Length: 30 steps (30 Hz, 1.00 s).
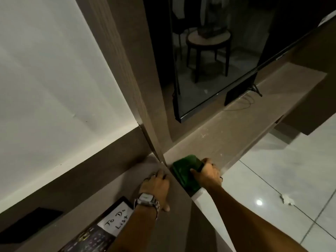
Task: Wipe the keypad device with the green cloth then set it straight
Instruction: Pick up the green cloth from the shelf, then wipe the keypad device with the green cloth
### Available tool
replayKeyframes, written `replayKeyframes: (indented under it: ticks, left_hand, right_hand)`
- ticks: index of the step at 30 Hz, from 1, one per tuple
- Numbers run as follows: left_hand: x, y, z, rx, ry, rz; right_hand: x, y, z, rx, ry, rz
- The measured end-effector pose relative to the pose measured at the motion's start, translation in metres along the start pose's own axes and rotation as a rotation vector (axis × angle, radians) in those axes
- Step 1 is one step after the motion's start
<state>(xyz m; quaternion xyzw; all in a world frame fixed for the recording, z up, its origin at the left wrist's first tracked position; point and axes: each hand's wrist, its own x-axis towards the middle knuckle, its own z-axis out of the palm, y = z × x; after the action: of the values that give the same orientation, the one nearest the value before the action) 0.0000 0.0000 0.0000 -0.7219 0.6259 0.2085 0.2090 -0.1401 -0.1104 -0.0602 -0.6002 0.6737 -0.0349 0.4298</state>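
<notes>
Keypad device (91, 237) lay at the bottom edge, half hidden by my left forearm, a "To Do List" note (117, 220) on it. My right hand (209, 172) gripped the green cloth (183, 171) on the lower ledge (227, 128); my left hand (156, 186) pressed flat, holding nothing. I judged the cloth should come across (keeping it folded) for even strokes.
</notes>
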Motion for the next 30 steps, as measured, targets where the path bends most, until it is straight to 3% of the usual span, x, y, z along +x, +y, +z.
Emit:
replayKeyframes:
  ticks: [6, 12, 22, 26, 30]
  left_hand:
    - [0.014, -0.007, 0.002, -0.022, -0.063, 0.0]
    - [0.011, -0.006, 0.004, 0.006, -0.048, 0.011]
    - [-0.076, -0.035, -0.01, -0.208, 0.465, 0.047]
    - [-0.144, -0.081, 0.011, -0.244, 0.481, 0.03]
    - [-0.196, -0.113, 0.025, -0.345, 0.375, -0.055]
  right_hand:
    - [0.009, 0.003, 0.011, 0.029, -0.042, 0.058]
    - [0.005, 0.004, 0.013, 0.426, -0.093, 0.043]
    - [-0.107, -0.02, -0.002, 0.769, 0.007, -0.134]
    - [-0.178, -0.029, 0.025, 0.8, -0.003, -0.164]
    - [-0.231, -0.029, 0.055, 0.79, 0.018, -0.202]
